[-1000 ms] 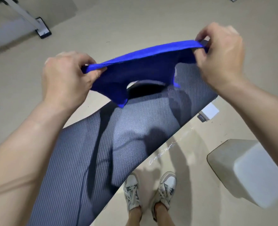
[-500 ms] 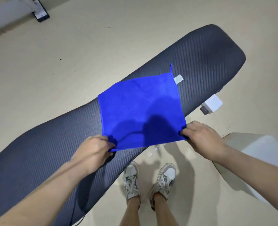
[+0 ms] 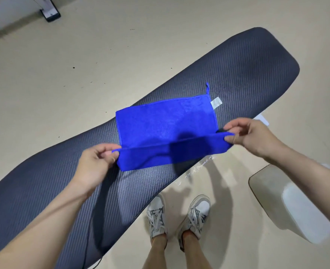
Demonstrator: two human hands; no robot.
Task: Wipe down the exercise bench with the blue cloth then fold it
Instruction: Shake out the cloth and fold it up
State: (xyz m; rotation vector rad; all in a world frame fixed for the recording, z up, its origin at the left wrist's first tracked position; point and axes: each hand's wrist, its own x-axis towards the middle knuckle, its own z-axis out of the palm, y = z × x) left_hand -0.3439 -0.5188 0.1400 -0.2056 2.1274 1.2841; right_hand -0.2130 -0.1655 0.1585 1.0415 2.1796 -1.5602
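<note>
The blue cloth [image 3: 160, 123] lies on the dark, ribbed exercise bench [image 3: 237, 70], which runs diagonally from lower left to upper right. Its far half rests flat, with a small loop and a white label at the far right corner. Its near edge is lifted and turned over toward the far side. My left hand [image 3: 98, 162] pinches the near left corner. My right hand [image 3: 249, 136] pinches the near right corner. Both hands hold that edge a little above the pad.
The floor is pale beige. My two feet in grey and white sneakers [image 3: 177, 214] stand close to the bench's near edge. A white block-like object [image 3: 296, 206] sits on the floor at the right. A metal frame foot [image 3: 49, 14] is at the far left.
A second ago I held the cloth stretched in the air. Then it was laid flat on the bench. Now both hands have lifted its near edge and carried it toward the far side.
</note>
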